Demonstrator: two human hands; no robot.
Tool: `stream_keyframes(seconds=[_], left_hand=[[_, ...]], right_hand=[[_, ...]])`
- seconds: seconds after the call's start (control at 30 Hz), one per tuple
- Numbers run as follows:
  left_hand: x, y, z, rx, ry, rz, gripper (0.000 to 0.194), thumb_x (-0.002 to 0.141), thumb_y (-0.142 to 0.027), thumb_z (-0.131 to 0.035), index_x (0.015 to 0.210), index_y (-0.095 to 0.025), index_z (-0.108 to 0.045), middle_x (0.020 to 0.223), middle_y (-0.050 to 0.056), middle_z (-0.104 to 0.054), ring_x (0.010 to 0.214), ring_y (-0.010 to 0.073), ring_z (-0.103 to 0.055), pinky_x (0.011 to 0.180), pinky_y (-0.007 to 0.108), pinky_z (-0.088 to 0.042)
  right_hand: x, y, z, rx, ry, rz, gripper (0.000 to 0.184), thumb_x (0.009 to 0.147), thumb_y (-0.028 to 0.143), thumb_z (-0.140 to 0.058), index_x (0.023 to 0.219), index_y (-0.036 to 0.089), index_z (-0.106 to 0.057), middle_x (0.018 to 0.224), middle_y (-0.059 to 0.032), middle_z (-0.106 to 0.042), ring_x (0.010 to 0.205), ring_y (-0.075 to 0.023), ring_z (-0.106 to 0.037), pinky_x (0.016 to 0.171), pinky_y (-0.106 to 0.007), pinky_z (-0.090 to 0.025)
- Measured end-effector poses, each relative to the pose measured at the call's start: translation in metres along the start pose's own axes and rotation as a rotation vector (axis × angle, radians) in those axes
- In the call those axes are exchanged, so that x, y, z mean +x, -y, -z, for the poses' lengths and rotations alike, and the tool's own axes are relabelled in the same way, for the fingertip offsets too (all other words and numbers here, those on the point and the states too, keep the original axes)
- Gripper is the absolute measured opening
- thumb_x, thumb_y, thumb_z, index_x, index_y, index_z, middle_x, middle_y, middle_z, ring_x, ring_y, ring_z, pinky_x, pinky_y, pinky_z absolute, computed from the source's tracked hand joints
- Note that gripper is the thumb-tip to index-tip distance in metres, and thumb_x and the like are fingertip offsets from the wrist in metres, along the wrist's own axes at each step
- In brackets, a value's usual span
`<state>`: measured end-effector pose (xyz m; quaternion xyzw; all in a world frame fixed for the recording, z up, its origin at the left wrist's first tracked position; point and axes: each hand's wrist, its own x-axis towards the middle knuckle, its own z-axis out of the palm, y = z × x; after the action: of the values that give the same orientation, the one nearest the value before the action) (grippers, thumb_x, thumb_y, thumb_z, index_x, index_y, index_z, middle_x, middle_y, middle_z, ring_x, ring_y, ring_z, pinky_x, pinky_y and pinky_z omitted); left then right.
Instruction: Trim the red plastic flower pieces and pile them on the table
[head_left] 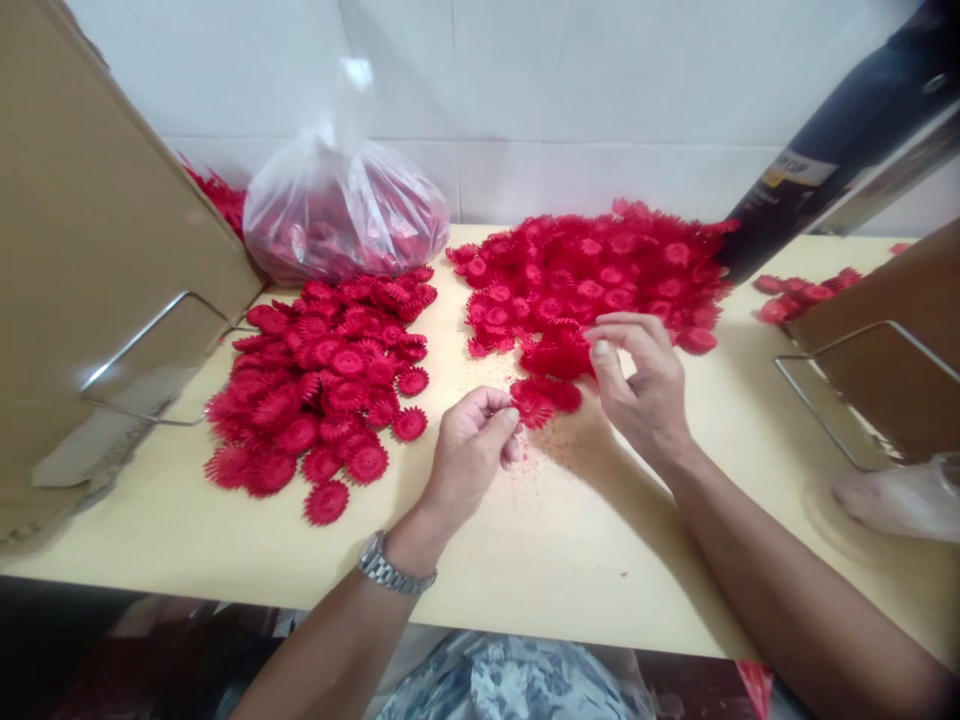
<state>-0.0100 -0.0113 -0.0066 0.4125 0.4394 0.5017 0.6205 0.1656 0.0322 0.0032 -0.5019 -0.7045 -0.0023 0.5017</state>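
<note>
Close to the table's middle, my left hand (478,432) is closed in a pinch at the edge of a red serrated disc (534,405), which looks like a flower-shaped piece. My right hand (641,385) is raised a little to the right, thumb and forefinger slightly apart with nothing visible between them. Just beyond its fingertips lie more red pieces (556,357), overlapping so that single ones are hard to tell apart. A loose pile of round red discs with toothed rims (330,370) lies on the left, and a larger heap (600,265) lies behind my hands.
A tied clear plastic bag (345,215) of red pieces stands against the tiled wall. Cardboard boxes flank the table, left (112,230) and right (892,340), with wire handles. A dark tube (832,140) leans at the back right. Red crumbs dot the pale tabletop (540,560).
</note>
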Motion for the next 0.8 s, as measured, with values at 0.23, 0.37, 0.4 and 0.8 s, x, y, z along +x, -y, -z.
stream_keyframes(seconds=[0.23,0.37,0.4,0.8], left_hand=[[-0.002,0.000,0.001,0.069,0.012,-0.039,0.012,0.077,-0.027,-0.058,0.083,-0.016,-0.057,0.055,-0.005,-0.053,0.045,0.0061,-0.049,0.043,0.017,-0.040],[-0.002,-0.001,0.003,0.124,-0.058,-0.064,0.016,0.079,-0.027,-0.057,0.090,-0.016,-0.058,0.069,-0.002,-0.058,0.048,0.0044,-0.049,0.045,0.016,-0.040],[-0.002,-0.001,0.004,0.124,-0.067,-0.067,0.015,0.079,-0.027,-0.057,0.089,-0.016,-0.058,0.072,-0.001,-0.059,0.048,0.0039,-0.049,0.045,0.016,-0.040],[0.002,0.000,0.010,0.077,-0.156,-0.177,0.011,0.079,-0.025,-0.054,0.081,-0.016,-0.059,0.070,-0.002,-0.057,0.048,0.0046,-0.049,0.043,0.017,-0.040]], right_hand=[[-0.016,0.039,-0.008,0.344,0.447,-0.065,0.012,0.083,0.017,-0.049,0.085,0.018,-0.060,0.069,-0.0003,-0.063,0.060,-0.0117,-0.057,0.054,-0.024,-0.045],[-0.006,0.012,-0.005,0.005,0.201,-0.005,0.017,0.083,0.016,-0.047,0.090,0.018,-0.062,0.082,-0.0055,-0.066,0.073,-0.0165,-0.060,0.066,-0.029,-0.047],[-0.002,0.003,-0.002,-0.119,0.139,0.008,0.019,0.083,0.017,-0.047,0.095,0.017,-0.062,0.087,-0.0078,-0.066,0.079,-0.0193,-0.060,0.071,-0.033,-0.047],[-0.010,-0.002,-0.019,-0.443,0.495,0.464,0.027,0.087,0.031,-0.049,0.109,0.023,-0.063,0.124,-0.0074,-0.057,0.121,-0.0266,-0.041,0.100,-0.046,-0.025]])
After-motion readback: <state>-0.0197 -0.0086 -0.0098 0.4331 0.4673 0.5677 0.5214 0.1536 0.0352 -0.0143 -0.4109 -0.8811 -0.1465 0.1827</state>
